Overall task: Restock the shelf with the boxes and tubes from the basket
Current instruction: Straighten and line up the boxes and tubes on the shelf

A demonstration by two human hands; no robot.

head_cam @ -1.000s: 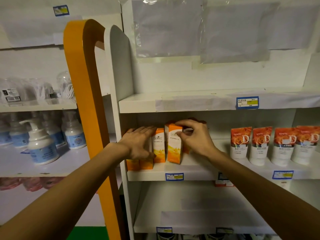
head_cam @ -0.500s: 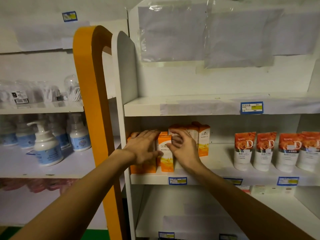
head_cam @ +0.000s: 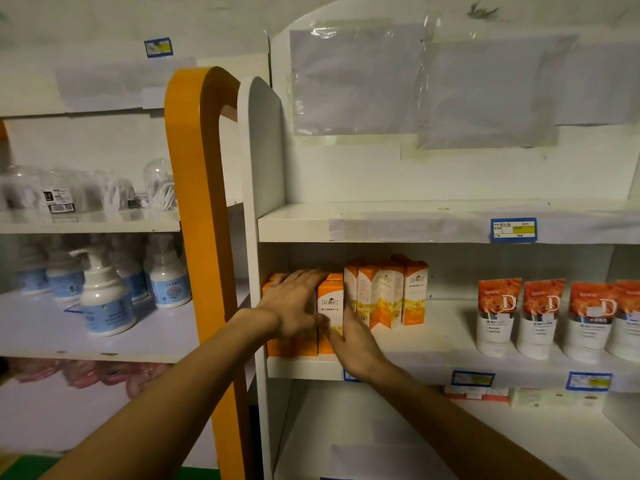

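Left hand: the left hand (head_cam: 294,306) is lying flat and spread over the front row of orange boxes (head_cam: 291,341) at the left end of the middle shelf (head_cam: 433,344), just left of frame centre; the palm is pressing on their faces and the fingers are not curling around anything.
Right hand: the right hand (head_cam: 353,341) is reaching in edge-on just right of the left hand, its fingers straight and sliding along the right side of the front orange-and-white box (head_cam: 330,306); it is touching that box without closing on it.
Front box: it is standing upright at the shelf's front edge, sitting between the two hands.
Back boxes: three or four more orange-and-white boxes (head_cam: 388,292) are standing upright behind and to the right, slightly fanned, near the frame centre.
Tubes: four white tubes with orange rose tops (head_cam: 498,317) are standing cap-down in a row at the right edge of the frame, on the same shelf, well apart from the boxes.
Price tags: blue-bordered price tags (head_cam: 513,230) are sitting on the shelf edges.
Left unit: white pump bottles with blue labels (head_cam: 104,299) are standing in the left of the frame, beyond an orange upright panel (head_cam: 194,202).
Basket: not appearing in this view.
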